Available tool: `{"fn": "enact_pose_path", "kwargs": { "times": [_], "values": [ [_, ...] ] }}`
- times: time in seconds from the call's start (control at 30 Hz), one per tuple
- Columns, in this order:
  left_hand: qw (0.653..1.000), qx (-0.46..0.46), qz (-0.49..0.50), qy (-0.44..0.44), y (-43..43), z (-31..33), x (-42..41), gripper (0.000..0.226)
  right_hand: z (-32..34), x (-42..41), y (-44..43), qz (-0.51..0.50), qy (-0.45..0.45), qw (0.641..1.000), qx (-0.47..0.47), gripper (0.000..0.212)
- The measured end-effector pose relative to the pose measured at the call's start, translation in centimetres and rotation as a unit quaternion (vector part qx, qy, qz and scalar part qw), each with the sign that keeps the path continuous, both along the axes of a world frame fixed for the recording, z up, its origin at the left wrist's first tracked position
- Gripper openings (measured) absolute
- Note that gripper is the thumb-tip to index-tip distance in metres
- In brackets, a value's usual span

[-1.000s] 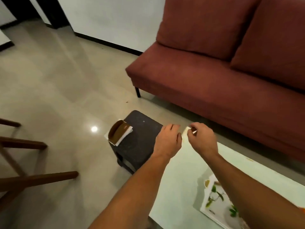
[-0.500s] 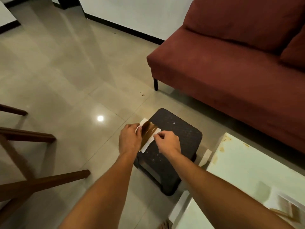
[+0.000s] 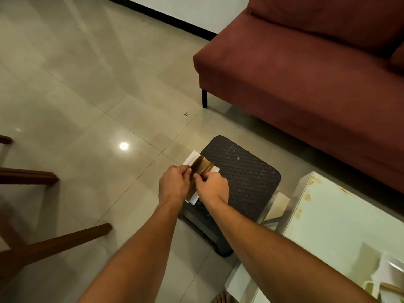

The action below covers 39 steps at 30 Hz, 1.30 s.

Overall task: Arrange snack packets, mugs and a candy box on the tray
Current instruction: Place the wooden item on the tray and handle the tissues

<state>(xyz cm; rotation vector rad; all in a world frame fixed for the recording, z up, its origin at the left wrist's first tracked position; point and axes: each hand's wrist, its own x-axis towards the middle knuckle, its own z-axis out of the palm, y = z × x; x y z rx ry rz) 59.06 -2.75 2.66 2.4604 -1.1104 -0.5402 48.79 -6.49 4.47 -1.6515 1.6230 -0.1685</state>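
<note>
The dark woven plastic stool point(image 3: 242, 182) is my landmark. Right of it stands the pale green table point(image 3: 341, 221), whose white tray point(image 3: 384, 281) shows only a corner (contents unreadable). On the stool's left edge, my left hand point(image 3: 173, 185) and right hand point(image 3: 213, 188) pinch the brown-and-white cardboard candy box point(image 3: 200, 169). I judge nothing arranged yet.

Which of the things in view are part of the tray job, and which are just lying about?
Job: candy box, held by left hand and right hand; tray on white table.
Lying about: dark stool, red sofa, wooden chair legs.
</note>
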Motion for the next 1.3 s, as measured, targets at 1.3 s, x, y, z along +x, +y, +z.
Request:
{"fn": "enact_pose_path", "kwargs": {
  "times": [1.3],
  "values": [
    [0.944, -0.04, -0.295, 0.142, 6.8, 0.6, -55.1, 0.025, 1.9, -56.4, 10.8, -0.222, 0.116, 0.968, -0.01, 0.027]
  ]
}}
